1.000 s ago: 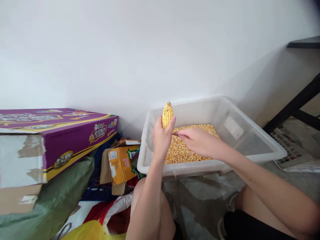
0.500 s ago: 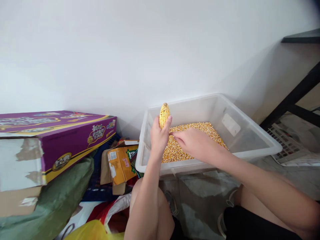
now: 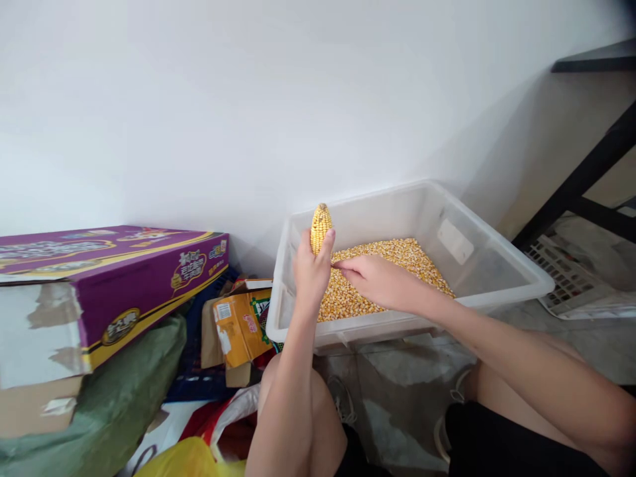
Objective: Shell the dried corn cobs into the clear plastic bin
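Note:
A yellow corn cob (image 3: pixel 320 228) stands nearly upright in my left hand (image 3: pixel 312 268), whose fingers are wrapped round its lower part. Its top end sticks out above my thumb, with rows of kernels on it. My right hand (image 3: pixel 375 281) is closed beside the left one, its fingertips pointing at the left hand's palm side. Whatever those fingertips pinch or press is hidden. Below both hands, loose corn kernels (image 3: pixel 397 255) cover part of the floor of a translucent plastic tub (image 3: pixel 497 248).
At the left, a purple cardboard box (image 3: pixel 149 285) lies over a green sack (image 3: pixel 134 381). A torn orange carton (image 3: pixel 241 334) and a yellow bag (image 3: pixel 183 460) are near my left leg. A black frame (image 3: pixel 591 169) and a white plastic basket (image 3: pixel 566 278) stand at the right.
The view has shifted slightly. My left hand still grips the corn cob, and my right hand's fingertips stay close beside it, with the wrist a little changed in angle.

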The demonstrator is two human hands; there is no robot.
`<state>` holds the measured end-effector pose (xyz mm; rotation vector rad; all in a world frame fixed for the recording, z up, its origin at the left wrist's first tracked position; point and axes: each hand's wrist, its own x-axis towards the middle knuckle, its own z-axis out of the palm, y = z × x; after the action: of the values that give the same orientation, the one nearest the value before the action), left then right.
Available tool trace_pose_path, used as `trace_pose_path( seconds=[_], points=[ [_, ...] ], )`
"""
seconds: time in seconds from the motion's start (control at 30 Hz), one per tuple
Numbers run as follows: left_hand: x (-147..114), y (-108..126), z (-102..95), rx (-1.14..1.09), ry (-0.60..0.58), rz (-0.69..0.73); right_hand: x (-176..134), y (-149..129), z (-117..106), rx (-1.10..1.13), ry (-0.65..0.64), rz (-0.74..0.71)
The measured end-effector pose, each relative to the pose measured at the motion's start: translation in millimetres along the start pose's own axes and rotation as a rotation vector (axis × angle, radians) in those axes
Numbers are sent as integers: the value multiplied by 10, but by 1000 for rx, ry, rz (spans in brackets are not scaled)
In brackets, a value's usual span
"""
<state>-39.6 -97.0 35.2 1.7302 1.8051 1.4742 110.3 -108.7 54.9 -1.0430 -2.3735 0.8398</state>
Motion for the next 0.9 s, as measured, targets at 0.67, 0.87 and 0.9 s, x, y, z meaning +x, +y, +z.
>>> trace_pose_path(
  seconds=[0.67, 0.87, 0.9],
  points=[
    [-19, -61, 34, 8, -72, -61, 25, 23, 36, -78, -91, 46],
    [-36, -40, 102, 1, -101, -68, -3, -53, 121, -378, -59, 58],
    [-35, -34, 104, -15, -97, -64, 1, -41, 104, -370, -66, 50]
  ],
)
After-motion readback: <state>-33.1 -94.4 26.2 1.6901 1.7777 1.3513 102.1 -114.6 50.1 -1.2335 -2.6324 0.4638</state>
